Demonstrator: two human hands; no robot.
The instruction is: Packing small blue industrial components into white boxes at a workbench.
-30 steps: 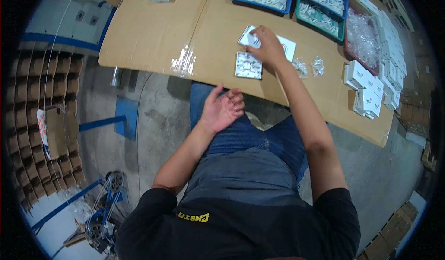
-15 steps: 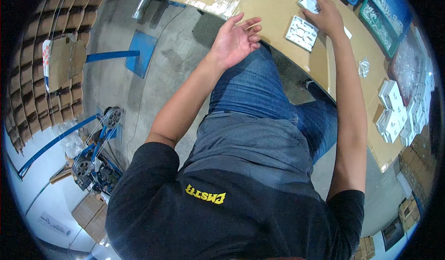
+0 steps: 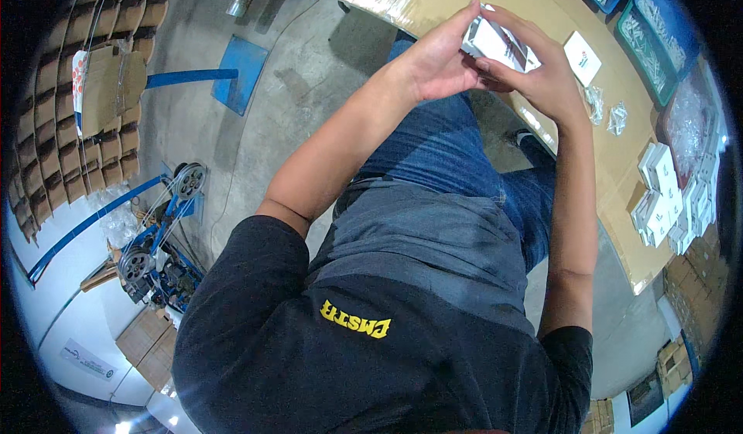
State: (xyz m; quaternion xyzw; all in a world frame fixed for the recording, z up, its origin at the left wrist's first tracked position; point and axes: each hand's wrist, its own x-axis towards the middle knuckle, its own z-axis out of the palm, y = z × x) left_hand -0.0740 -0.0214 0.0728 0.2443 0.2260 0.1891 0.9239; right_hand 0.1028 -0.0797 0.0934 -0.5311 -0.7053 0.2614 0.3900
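At upper centre, left hand [image 3: 439, 63] and right hand [image 3: 549, 73], half-curled, grip a white rectangular casing [image 3: 489, 41], likely steadying it.

A workshop, I'd say: belt-and-pulley machine [image 3: 159, 237], bare concrete floor [image 3: 309, 86], brown cartons [image 3: 147, 337], parts trays [image 3: 681, 20] on the worktop [image 3: 611, 163].

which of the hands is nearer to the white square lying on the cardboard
Right. The right hand is just left of the white square; the left hand is farther left, across the held white piece.
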